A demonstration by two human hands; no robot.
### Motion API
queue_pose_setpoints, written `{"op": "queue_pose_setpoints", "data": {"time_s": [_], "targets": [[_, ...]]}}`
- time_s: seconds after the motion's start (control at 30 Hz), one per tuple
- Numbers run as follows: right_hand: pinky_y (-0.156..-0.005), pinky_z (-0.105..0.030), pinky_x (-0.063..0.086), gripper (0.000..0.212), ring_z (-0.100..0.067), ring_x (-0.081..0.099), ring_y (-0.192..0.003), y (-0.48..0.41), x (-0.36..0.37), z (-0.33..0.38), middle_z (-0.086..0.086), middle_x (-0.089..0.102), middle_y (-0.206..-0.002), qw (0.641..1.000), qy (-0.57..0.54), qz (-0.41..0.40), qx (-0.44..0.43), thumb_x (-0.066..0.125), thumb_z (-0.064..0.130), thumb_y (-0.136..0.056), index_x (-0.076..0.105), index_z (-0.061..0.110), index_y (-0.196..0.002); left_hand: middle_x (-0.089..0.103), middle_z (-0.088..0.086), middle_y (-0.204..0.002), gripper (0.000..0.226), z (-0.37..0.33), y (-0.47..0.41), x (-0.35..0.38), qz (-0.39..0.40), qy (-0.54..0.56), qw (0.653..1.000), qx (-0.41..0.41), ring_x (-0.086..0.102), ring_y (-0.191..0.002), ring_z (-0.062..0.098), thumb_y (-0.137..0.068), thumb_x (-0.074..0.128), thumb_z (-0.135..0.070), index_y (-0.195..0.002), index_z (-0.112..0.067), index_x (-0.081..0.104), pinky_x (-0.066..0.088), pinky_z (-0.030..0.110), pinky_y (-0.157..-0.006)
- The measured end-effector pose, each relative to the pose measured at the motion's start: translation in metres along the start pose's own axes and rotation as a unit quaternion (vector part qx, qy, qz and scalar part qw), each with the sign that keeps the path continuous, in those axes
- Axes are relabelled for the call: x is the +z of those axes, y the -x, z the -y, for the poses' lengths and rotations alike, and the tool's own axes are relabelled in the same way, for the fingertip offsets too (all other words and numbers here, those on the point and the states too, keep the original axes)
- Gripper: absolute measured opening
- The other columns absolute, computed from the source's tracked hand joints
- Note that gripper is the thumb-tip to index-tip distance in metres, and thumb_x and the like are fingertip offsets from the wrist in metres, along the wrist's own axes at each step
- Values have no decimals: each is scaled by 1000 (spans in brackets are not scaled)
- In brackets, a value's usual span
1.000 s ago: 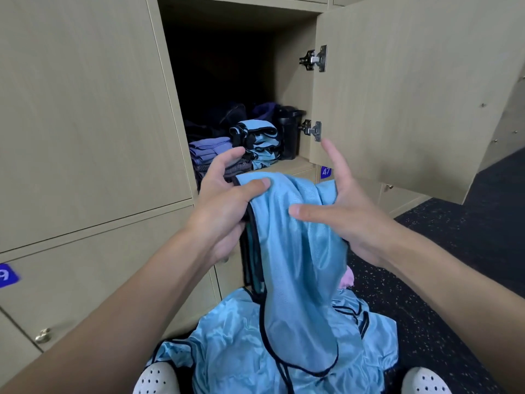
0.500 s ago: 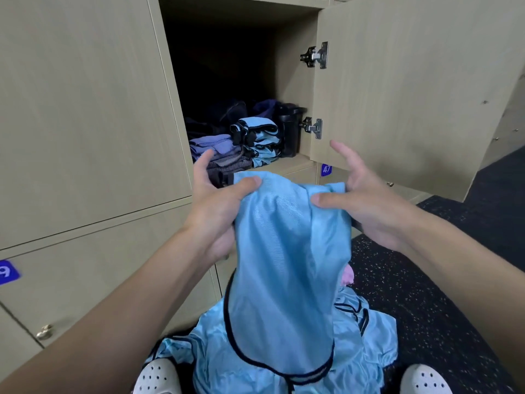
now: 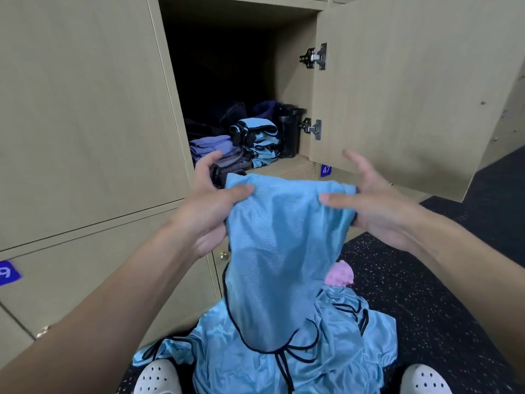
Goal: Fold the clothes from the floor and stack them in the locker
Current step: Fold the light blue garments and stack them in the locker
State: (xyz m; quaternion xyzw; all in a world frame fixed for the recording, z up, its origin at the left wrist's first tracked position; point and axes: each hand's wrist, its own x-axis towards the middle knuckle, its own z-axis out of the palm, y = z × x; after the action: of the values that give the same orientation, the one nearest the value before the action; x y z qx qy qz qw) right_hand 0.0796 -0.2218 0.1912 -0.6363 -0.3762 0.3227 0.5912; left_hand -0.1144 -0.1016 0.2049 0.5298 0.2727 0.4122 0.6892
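Observation:
A light blue mesh vest (image 3: 284, 251) with dark trim hangs in front of me, held up by its top edge. My left hand (image 3: 210, 203) pinches the left top corner between thumb and fingers. My right hand (image 3: 372, 206) pinches the right top corner, its outer fingers spread. Below, a pile of similar blue vests (image 3: 326, 351) lies on the floor. The open locker (image 3: 241, 81) behind holds a stack of folded blue vests (image 3: 261, 143) and folded purple clothes (image 3: 213, 146).
The locker door (image 3: 412, 89) stands open to the right. A black bottle (image 3: 289, 132) sits at the locker's right side. A pink item (image 3: 339, 274) lies on the dark speckled floor (image 3: 426, 294). My white shoes (image 3: 157, 376) flank the pile. Closed lockers (image 3: 79, 109) stand to the left.
My hands have drawn apart, spreading the vest's top edge wider and flatter. The vest's lower edge has risen off the pile.

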Motion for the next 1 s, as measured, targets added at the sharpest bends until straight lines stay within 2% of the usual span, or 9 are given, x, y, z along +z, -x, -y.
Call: {"op": "queue_pose_setpoints", "data": {"time_s": [0.13,0.27,0.33,0.53,0.7,0.8,0.87,0.93,1.0], "targets": [[-100,-58,47,85,-32,68,-107,-2,0,-1,-29,57,-128,997,-47,-60,-30,74,0,-82,34,46,-142,63,-1,-108,68,3,-2,0,-58,-38,998,2,71,-74,14,-89,70,1,-142,-27,39,61,30,-58],[-97,-49,52,66,-30,67,-102,-2,3,0,-16,60,-116,990,-110,-85,-31,68,0,-88,44,33,-139,71,9,-91,100,-1,3,2,34,10,996,-84,76,-73,21,-81,66,17,-155,-33,21,60,34,-55],[-98,-47,52,56,-30,67,-103,-1,2,1,-17,59,-124,987,-116,-102,-34,68,2,-89,49,30,-133,72,8,-92,106,-1,3,2,55,10,995,-77,76,-77,21,-80,62,24,-156,-36,19,60,33,-57],[-100,-52,50,37,-32,67,-104,-2,-1,-1,-24,62,-124,981,-117,-148,-34,64,5,-93,57,25,-123,73,-13,-87,94,3,3,2,15,-47,999,9,75,-81,10,-80,73,12,-147,-40,33,61,29,-66],[-93,-48,54,24,-26,66,-89,-6,-2,-3,-22,65,-118,974,-92,-205,-38,63,6,-95,61,20,-114,70,-8,-95,76,6,1,2,-13,-58,998,-1,74,-73,9,-85,76,-4,-143,-38,41,60,29,-63],[-86,-47,56,25,-25,68,-90,-4,-5,-4,-13,68,-110,989,-80,-127,-12,68,10,-91,62,14,-115,77,-6,-78,75,5,-1,1,12,-7,1000,-27,75,-75,17,-87,69,4,-143,-38,42,62,35,-62],[-72,-39,55,39,-23,71,-83,1,-7,-2,-14,70,-105,998,-64,-16,4,72,4,-85,59,14,-121,78,6,-93,85,2,-2,-2,44,15,998,-35,75,-83,23,-83,65,16,-144,-38,40,62,38,-67],[-80,-38,55,49,-25,71,-89,2,-8,-5,-17,69,-104,999,-7,45,5,71,-5,-82,59,17,-124,72,18,-110,91,0,-3,-6,60,3,998,-32,74,-86,27,-80,61,23,-144,-39,41,62,39,-69],[-91,-42,54,47,-29,68,-98,0,-8,-8,-16,68,-108,996,86,21,-22,73,-5,-81,63,21,-118,68,24,-116,85,-1,-3,-9,58,-26,998,-21,73,-84,28,-80,61,24,-140,-36,47,63,39,-70]]}}
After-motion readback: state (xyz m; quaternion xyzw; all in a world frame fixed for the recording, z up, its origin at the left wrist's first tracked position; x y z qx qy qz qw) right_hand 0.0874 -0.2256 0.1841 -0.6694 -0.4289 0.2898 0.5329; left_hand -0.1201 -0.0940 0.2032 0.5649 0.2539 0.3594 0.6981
